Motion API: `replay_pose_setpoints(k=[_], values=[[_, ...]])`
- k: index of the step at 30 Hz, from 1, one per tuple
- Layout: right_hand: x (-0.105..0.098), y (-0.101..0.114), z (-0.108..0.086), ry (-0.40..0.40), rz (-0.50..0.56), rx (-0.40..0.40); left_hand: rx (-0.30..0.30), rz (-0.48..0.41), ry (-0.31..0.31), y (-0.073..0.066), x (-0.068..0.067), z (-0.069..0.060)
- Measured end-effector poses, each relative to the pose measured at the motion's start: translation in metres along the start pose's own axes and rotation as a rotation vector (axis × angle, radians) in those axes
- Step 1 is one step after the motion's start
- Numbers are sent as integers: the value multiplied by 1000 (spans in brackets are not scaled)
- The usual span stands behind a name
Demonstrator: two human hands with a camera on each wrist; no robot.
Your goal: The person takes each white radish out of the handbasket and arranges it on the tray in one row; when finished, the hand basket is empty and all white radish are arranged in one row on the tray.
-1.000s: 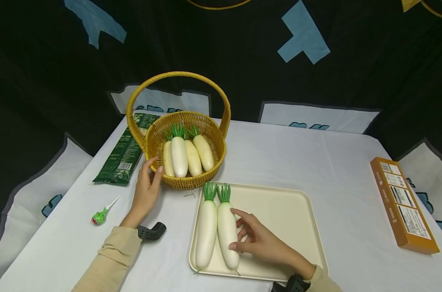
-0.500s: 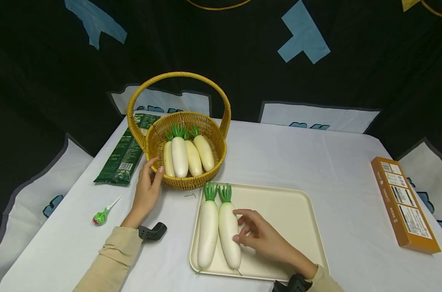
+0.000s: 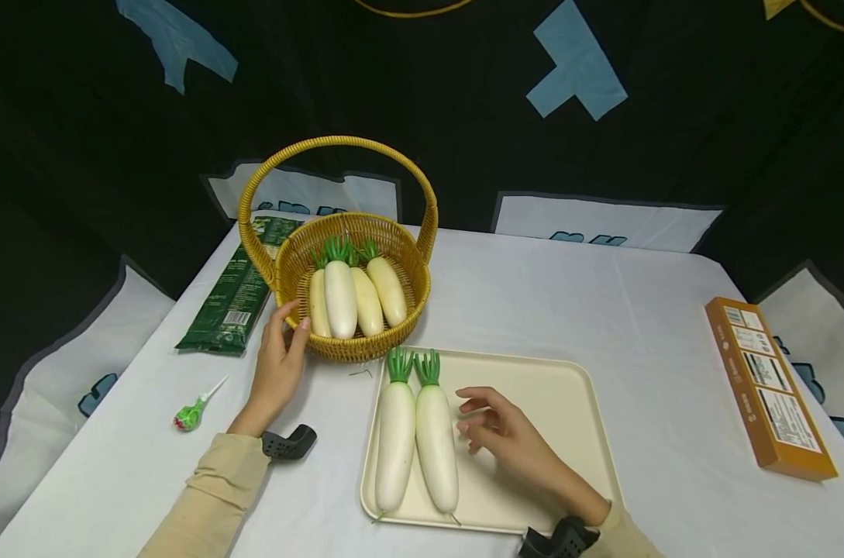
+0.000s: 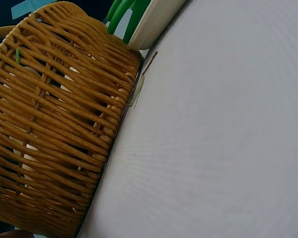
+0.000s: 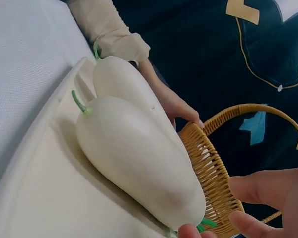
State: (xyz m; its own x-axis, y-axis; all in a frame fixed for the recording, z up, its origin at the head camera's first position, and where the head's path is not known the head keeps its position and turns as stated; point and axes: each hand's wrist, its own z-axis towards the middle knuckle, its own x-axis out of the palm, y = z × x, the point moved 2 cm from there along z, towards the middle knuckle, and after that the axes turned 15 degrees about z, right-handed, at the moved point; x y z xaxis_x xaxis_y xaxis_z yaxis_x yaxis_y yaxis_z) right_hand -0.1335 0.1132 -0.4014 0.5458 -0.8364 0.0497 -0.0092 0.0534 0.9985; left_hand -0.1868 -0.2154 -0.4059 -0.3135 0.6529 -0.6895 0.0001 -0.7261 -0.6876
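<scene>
Right hand (image 3: 501, 434): we find it released, held over the right-hand part of the cream tray (image 3: 533, 387), fingers loosely bent, thumb side toward the two white radishes. Left hand (image 3: 277, 368): reaches up from a sleeved forearm and grips the near left rim of the wicker basket (image 3: 352, 353), fingers bent over the edge.

The right radish (image 3: 437, 449) and left radish (image 3: 396, 446) lie side by side along the tray's left part, leaves pointing away from us and over the rim. Four paler radishes (image 3: 341, 298) sit in the basket, leaves to the far side.

From the head we see a gap between right hand and right radish; in the right wrist view a fingertip overlaps the leaf end, so contact could not be judged there. That view gives us the greenish root tails. The left wrist view shows the basket's woven side close up and a stem scrap (image 4: 140, 84) by its base, but barely any hand. Only the head view takes in the lollipop (image 3: 188, 417), green packet (image 3: 229, 298) and orange box (image 3: 770, 387).
</scene>
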Motion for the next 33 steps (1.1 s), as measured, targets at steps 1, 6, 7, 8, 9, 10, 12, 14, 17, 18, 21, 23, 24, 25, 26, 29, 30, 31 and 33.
replay_pose_setpoints(k=[1,6,7,8,9,10,12,14,17,18,21,23,24,25,26,29,30,31,33], values=[[-1,0,0,0,12,0,-2,0,2,0,0,0],[-3,0,1,3,70,2,-3,-12,9,0,1,0],[-3,0,1,-2,80,7,-3,-15,11,-1,1,0],[-4,1,1,-9,88,10,-1,-17,11,-1,1,0],[-3,1,2,-17,100,16,-1,-16,9,-1,1,0],[-3,1,3,-28,111,26,-1,-15,6,-1,1,0],[-2,2,5,-43,126,38,0,-11,-3,-1,-1,0],[-1,4,8,-59,138,49,1,-7,-12,0,-2,0],[-1,7,15,-81,160,82,4,-8,-18,1,-4,0],[-1,8,18,-88,178,100,4,-9,-19,1,-4,0],[-2,14,31,-106,275,167,2,-9,-18,2,-3,0],[-3,18,41,-98,361,212,3,-14,-13,2,-2,0],[-3,20,47,-86,396,232,6,-17,-8,2,-2,0],[-4,22,53,-65,427,246,10,-21,-5,2,-1,0],[-4,23,59,-42,462,264,14,-25,-3,2,0,0],[-3,28,79,80,519,300,23,-34,-9,1,0,0],[-1,29,86,121,535,299,27,-34,-13,1,0,0],[0,30,92,160,550,292,28,-32,-19,1,0,0],[4,33,104,214,575,282,29,-28,-24,0,0,0]])
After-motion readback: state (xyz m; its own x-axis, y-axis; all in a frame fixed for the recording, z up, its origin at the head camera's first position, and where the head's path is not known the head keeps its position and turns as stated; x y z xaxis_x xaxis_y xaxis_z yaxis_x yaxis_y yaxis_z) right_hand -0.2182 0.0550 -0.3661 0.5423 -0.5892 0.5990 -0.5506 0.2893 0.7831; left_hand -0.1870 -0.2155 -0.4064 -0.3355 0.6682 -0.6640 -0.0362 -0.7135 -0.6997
